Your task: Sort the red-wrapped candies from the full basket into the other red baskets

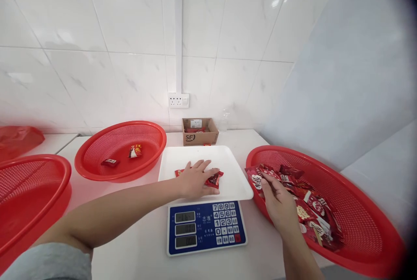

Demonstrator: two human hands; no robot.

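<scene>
Grey sleeve down front, and past it the left hand lies palm down, fingers spread over red packets on the white tray of the scale; whether it grips any, I can't tell. Over on the other side, the right hand pinches a pink packet by thumb and fingers, at the near-left rim of the right basket, loaded with a heap of mostly red packets. Back left, the round basket shows two: a dark-red one and a red-and-yellow one. Behind the tray, the SF box shows something red inside; the left basket runs out of frame.
</scene>
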